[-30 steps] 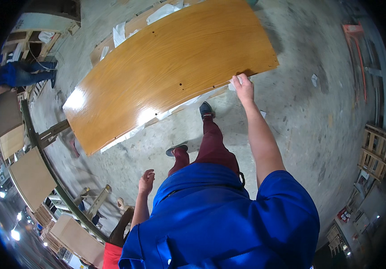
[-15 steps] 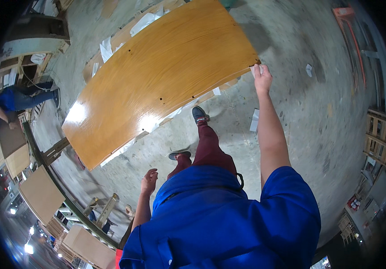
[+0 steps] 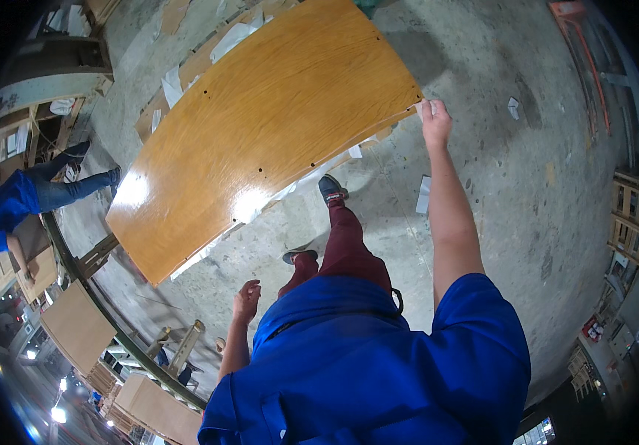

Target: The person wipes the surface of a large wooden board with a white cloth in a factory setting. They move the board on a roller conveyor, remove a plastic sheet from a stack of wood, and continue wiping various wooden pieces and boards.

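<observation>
Right hand [image 3: 437, 124], pinching white wad [image 3: 419, 109] (cloth? paper?), now reaches the corner of varnished wood panel [image 3: 282, 111], just beside fingertips; edge pass seems complete. Left hand [image 3: 247, 300] half-curled, empty.

The wooden panel [image 3: 260, 133] spans upper centre, the right hand [image 3: 436, 122] at its right corner. The left hand [image 3: 247, 300] is below it, lower centre. Far left is a co-worker [image 3: 15, 204]; right edge, a pallet [image 3: 631, 221]. A sheet [image 3: 423, 195] lies left of the right forearm [image 3: 454, 211].
</observation>
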Demonstrator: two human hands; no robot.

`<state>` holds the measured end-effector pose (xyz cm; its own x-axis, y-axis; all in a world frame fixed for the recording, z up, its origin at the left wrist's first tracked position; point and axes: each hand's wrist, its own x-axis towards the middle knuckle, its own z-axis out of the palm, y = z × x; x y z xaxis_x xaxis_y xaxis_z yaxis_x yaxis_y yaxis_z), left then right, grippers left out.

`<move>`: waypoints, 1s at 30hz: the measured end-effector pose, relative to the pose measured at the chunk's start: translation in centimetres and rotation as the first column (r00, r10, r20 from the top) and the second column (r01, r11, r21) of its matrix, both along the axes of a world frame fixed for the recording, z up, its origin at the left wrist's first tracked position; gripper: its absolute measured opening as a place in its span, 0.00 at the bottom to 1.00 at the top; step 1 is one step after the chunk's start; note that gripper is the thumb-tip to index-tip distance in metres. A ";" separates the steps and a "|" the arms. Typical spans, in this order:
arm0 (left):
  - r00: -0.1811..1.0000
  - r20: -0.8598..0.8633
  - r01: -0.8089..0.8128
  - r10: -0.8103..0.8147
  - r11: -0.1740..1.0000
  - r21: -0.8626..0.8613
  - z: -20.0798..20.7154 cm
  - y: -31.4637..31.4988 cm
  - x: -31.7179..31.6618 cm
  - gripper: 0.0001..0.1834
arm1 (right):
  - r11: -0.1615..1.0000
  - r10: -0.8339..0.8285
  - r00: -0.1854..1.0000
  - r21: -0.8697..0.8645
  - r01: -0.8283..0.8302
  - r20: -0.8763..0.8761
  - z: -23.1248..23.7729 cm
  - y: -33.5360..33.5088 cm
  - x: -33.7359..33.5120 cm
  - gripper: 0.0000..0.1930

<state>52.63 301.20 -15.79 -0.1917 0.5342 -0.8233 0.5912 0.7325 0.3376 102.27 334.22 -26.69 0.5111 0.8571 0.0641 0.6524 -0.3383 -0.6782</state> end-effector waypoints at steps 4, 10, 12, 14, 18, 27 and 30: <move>1.000 0.012 -0.006 0.005 1.000 0.007 0.1 0.4 0.4 0.16 | 0.995 -0.015 1.000 0.098 0.014 0.016 0.1 1.2 1.5 0.16; 0.999 0.033 -0.001 0.000 0.999 0.034 -0.4 1.3 0.8 0.15 | 0.992 0.009 0.996 -0.128 0.003 0.091 0.1 2.3 2.4 0.19; 0.999 0.044 -0.008 0.006 0.999 0.039 -0.5 1.8 0.9 0.15 | 0.990 0.018 0.996 -0.143 -0.005 0.088 0.0 2.4 2.5 0.19; 0.999 0.039 -0.012 0.011 0.999 0.031 -0.5 2.2 1.0 0.15 | 0.989 0.021 0.997 -0.145 -0.010 0.073 0.0 2.4 2.5 0.18; 0.999 0.032 -0.019 0.018 1.000 0.015 -0.5 3.0 1.1 0.15 | 0.993 0.043 0.999 -0.108 -0.040 0.022 0.2 3.2 2.1 0.17; 1.000 0.020 -0.012 0.012 1.000 0.024 -0.7 4.4 1.0 0.15 | 0.989 0.147 0.989 -0.024 -0.147 0.028 0.7 8.1 0.2 0.15; 1.000 0.000 -0.027 0.027 0.999 0.017 -0.9 4.4 0.7 0.16 | 0.985 0.172 0.985 -0.020 -0.172 0.008 1.0 10.3 -0.7 0.16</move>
